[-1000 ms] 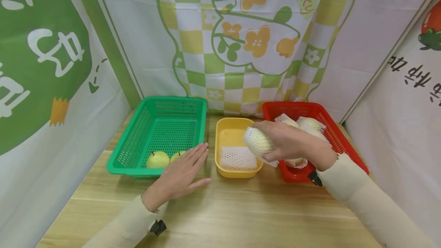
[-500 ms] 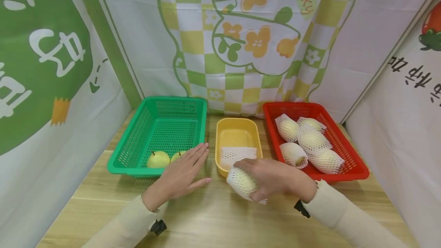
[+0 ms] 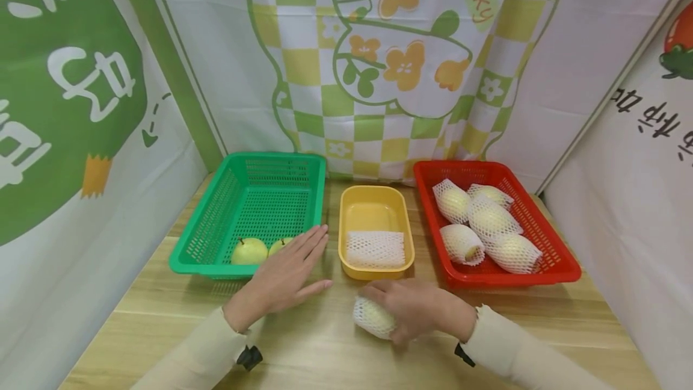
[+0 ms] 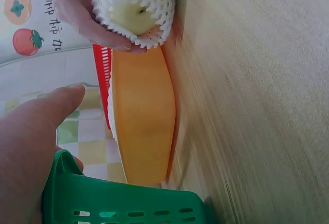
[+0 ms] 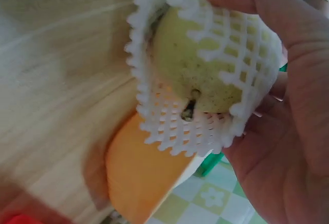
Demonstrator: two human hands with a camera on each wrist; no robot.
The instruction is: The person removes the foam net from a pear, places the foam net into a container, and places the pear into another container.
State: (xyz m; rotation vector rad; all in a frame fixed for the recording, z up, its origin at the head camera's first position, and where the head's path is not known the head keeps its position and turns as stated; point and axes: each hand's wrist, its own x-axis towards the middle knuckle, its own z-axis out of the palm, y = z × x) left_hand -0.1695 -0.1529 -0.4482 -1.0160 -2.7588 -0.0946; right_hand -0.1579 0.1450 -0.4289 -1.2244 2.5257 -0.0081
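My right hand (image 3: 419,306) grips a pear (image 3: 373,319) in a white foam net, low over the table in front of the yellow tray (image 3: 348,269). In the right wrist view the pear's stem (image 5: 191,106) shows at the net's open end, with thumb and fingers around its sides. My left hand (image 3: 284,275), fingers straight, lies over the near right corner of the green basket (image 3: 197,269). Two bare pears (image 3: 249,251) sit inside that basket, one partly hidden behind the hand. A flat foam net (image 3: 375,249) lies in the yellow tray.
On the right stands a red basket (image 3: 541,278) with several net-wrapped pears (image 3: 491,219) in it. All of this is on a wooden table (image 3: 303,354). A printed curtain (image 3: 390,137) hangs behind, with cloth walls at both sides.
My right hand has carried the netted pear from beside the red basket leftward and toward me, down to the table in front of the yellow tray. My left hand has stayed put.
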